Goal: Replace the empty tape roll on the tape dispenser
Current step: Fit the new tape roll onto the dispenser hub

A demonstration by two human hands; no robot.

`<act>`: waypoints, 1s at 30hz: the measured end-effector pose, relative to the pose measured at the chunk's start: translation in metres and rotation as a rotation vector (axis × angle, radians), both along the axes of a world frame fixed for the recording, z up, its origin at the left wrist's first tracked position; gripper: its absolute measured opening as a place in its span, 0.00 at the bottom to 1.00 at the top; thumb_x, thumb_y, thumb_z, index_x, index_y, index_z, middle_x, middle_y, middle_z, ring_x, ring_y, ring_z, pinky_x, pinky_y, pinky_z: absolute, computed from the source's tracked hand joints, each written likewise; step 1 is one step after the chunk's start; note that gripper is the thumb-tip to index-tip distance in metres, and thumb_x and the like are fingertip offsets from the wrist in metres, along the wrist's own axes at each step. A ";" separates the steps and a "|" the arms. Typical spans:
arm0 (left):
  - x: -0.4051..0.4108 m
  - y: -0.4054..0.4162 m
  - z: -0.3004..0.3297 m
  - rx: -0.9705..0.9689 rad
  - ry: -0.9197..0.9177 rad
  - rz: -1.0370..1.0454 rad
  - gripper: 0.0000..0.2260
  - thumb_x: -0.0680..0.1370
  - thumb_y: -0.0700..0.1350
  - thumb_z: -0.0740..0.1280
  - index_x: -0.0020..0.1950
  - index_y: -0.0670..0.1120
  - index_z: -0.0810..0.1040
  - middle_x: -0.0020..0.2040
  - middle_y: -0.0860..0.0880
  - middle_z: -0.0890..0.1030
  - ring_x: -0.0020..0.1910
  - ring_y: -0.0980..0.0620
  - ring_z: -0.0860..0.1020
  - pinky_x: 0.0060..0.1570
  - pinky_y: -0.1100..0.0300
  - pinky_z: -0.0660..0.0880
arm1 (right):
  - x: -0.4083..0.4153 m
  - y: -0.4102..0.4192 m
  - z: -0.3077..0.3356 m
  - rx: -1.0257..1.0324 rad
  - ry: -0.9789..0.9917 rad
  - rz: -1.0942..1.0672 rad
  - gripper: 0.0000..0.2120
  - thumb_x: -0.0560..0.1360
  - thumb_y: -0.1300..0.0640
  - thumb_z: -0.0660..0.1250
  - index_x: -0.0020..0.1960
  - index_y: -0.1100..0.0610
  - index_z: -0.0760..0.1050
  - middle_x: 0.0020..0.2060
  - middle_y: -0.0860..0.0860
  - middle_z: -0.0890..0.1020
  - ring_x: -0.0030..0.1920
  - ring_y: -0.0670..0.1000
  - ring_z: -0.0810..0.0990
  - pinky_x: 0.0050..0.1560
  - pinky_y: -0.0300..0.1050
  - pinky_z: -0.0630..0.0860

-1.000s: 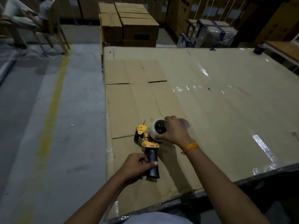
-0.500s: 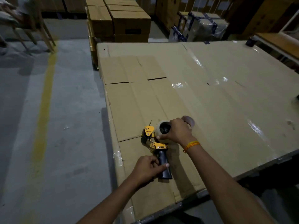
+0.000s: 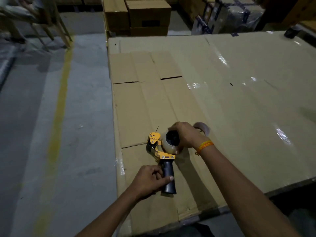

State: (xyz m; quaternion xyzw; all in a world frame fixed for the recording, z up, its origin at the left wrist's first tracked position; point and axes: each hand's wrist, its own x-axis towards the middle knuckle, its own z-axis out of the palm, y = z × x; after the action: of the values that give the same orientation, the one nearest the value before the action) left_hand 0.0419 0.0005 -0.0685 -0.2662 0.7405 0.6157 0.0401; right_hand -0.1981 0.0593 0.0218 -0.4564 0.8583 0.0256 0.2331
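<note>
A yellow tape dispenser (image 3: 156, 147) with a black handle (image 3: 168, 177) lies on the cardboard-covered table (image 3: 239, 108) near its left front corner. My left hand (image 3: 150, 181) grips the black handle. My right hand (image 3: 185, 135) is closed over a clear tape roll (image 3: 168, 146) that sits on the dispenser's black hub. Just behind my right hand, a second, brownish roll (image 3: 203, 128) lies on the table, partly hidden by the hand.
The table's left edge runs beside a grey floor with a yellow line (image 3: 58, 106). Stacked cardboard boxes (image 3: 138, 14) stand beyond the far edge. A dark roll (image 3: 291, 32) sits at the far right corner. Wooden chair legs (image 3: 56, 29) are at the far left.
The camera has come closer and tilted. Both hands hold the same grips; the tape roll sits a little further onto the hub.
</note>
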 end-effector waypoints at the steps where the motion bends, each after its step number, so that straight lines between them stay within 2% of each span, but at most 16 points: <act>1: 0.000 0.001 0.001 -0.003 -0.004 0.016 0.20 0.72 0.58 0.81 0.44 0.41 0.84 0.36 0.39 0.85 0.28 0.46 0.81 0.28 0.53 0.76 | -0.005 0.001 -0.001 0.001 -0.013 0.040 0.50 0.54 0.49 0.90 0.74 0.54 0.77 0.67 0.54 0.80 0.67 0.59 0.79 0.67 0.53 0.78; 5: -0.002 0.006 -0.001 -0.058 -0.011 0.065 0.19 0.69 0.57 0.83 0.42 0.42 0.84 0.35 0.40 0.85 0.29 0.51 0.80 0.31 0.54 0.75 | -0.023 0.009 -0.003 -0.048 -0.090 0.186 0.52 0.55 0.53 0.90 0.76 0.54 0.75 0.72 0.53 0.79 0.71 0.58 0.78 0.71 0.50 0.74; 9: -0.005 0.009 0.000 -0.069 -0.025 0.113 0.19 0.67 0.56 0.85 0.42 0.43 0.85 0.34 0.43 0.85 0.29 0.55 0.79 0.31 0.57 0.74 | -0.036 0.011 -0.004 -0.059 -0.168 0.268 0.52 0.57 0.60 0.89 0.78 0.53 0.73 0.75 0.52 0.77 0.75 0.57 0.75 0.75 0.52 0.72; 12: -0.006 0.013 0.004 -0.077 -0.033 0.137 0.17 0.67 0.55 0.85 0.42 0.45 0.85 0.30 0.52 0.82 0.28 0.59 0.76 0.30 0.61 0.72 | -0.041 0.008 -0.005 -0.056 -0.161 0.348 0.52 0.57 0.60 0.89 0.78 0.52 0.73 0.76 0.52 0.77 0.75 0.57 0.75 0.74 0.53 0.72; 14: -0.007 0.015 0.006 -0.082 -0.030 0.151 0.16 0.67 0.54 0.85 0.43 0.46 0.85 0.30 0.54 0.81 0.28 0.60 0.75 0.30 0.63 0.71 | -0.044 0.007 -0.004 -0.058 -0.151 0.389 0.52 0.59 0.60 0.88 0.79 0.52 0.72 0.77 0.52 0.76 0.75 0.58 0.75 0.75 0.55 0.72; 16: -0.007 0.016 0.007 -0.092 -0.032 0.156 0.16 0.67 0.54 0.85 0.43 0.45 0.85 0.30 0.53 0.81 0.29 0.60 0.75 0.30 0.64 0.70 | -0.043 0.008 -0.003 -0.070 -0.135 0.415 0.51 0.61 0.60 0.87 0.80 0.51 0.69 0.77 0.53 0.74 0.76 0.59 0.73 0.75 0.56 0.72; 18: -0.006 0.016 0.008 -0.092 -0.032 0.147 0.17 0.68 0.53 0.85 0.44 0.44 0.85 0.32 0.47 0.83 0.29 0.59 0.76 0.29 0.64 0.71 | -0.037 0.014 -0.001 -0.089 -0.115 0.403 0.52 0.64 0.59 0.86 0.83 0.53 0.65 0.80 0.55 0.70 0.80 0.59 0.68 0.77 0.57 0.70; 20: -0.007 0.016 0.009 -0.091 -0.034 0.143 0.18 0.68 0.54 0.85 0.45 0.43 0.85 0.36 0.42 0.84 0.29 0.58 0.77 0.30 0.63 0.72 | -0.025 0.024 0.001 -0.191 -0.122 0.335 0.51 0.66 0.56 0.85 0.83 0.54 0.63 0.82 0.54 0.66 0.82 0.56 0.63 0.78 0.56 0.69; 21: -0.007 0.016 0.009 -0.098 -0.037 0.139 0.18 0.68 0.54 0.85 0.45 0.43 0.86 0.37 0.42 0.85 0.29 0.59 0.77 0.30 0.63 0.73 | -0.016 0.029 0.005 -0.264 -0.139 0.289 0.49 0.67 0.53 0.85 0.82 0.54 0.65 0.80 0.53 0.68 0.80 0.55 0.64 0.77 0.56 0.70; 23: -0.008 0.014 0.009 -0.120 -0.042 0.121 0.16 0.68 0.55 0.84 0.43 0.45 0.86 0.35 0.45 0.84 0.30 0.60 0.76 0.31 0.64 0.72 | 0.004 0.035 0.008 -0.368 -0.180 0.195 0.40 0.69 0.46 0.83 0.76 0.52 0.72 0.71 0.50 0.75 0.73 0.52 0.67 0.70 0.54 0.75; 25: -0.008 0.014 0.009 -0.127 -0.039 0.091 0.13 0.70 0.54 0.84 0.42 0.48 0.85 0.33 0.49 0.83 0.30 0.61 0.76 0.31 0.65 0.72 | 0.028 0.038 0.006 -0.381 -0.197 0.148 0.31 0.70 0.41 0.80 0.70 0.50 0.78 0.62 0.50 0.76 0.66 0.52 0.68 0.62 0.51 0.75; 26: -0.007 0.014 0.010 -0.117 -0.028 0.083 0.11 0.70 0.53 0.83 0.42 0.50 0.85 0.34 0.47 0.83 0.30 0.61 0.77 0.31 0.65 0.73 | 0.040 0.038 0.002 -0.368 -0.199 0.147 0.29 0.71 0.41 0.79 0.68 0.51 0.79 0.60 0.51 0.76 0.65 0.52 0.68 0.60 0.50 0.75; 28: -0.006 0.014 0.010 -0.080 0.002 0.072 0.10 0.71 0.52 0.83 0.45 0.50 0.86 0.37 0.42 0.84 0.31 0.58 0.79 0.32 0.62 0.76 | 0.060 0.038 -0.009 -0.345 -0.180 0.167 0.27 0.74 0.43 0.78 0.68 0.53 0.78 0.60 0.53 0.75 0.64 0.54 0.68 0.59 0.52 0.76; 30: -0.005 0.015 0.008 -0.099 0.004 0.061 0.11 0.71 0.52 0.83 0.46 0.47 0.87 0.38 0.42 0.85 0.31 0.58 0.79 0.33 0.60 0.77 | 0.072 0.035 -0.020 -0.327 -0.112 0.172 0.24 0.76 0.49 0.76 0.69 0.55 0.77 0.61 0.55 0.75 0.64 0.57 0.68 0.59 0.55 0.76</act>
State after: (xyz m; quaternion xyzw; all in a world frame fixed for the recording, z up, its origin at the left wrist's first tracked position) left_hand 0.0365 0.0158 -0.0603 -0.2892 0.7618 0.5796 0.0065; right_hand -0.1260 0.0943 0.0014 -0.5604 0.7947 -0.1196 0.2002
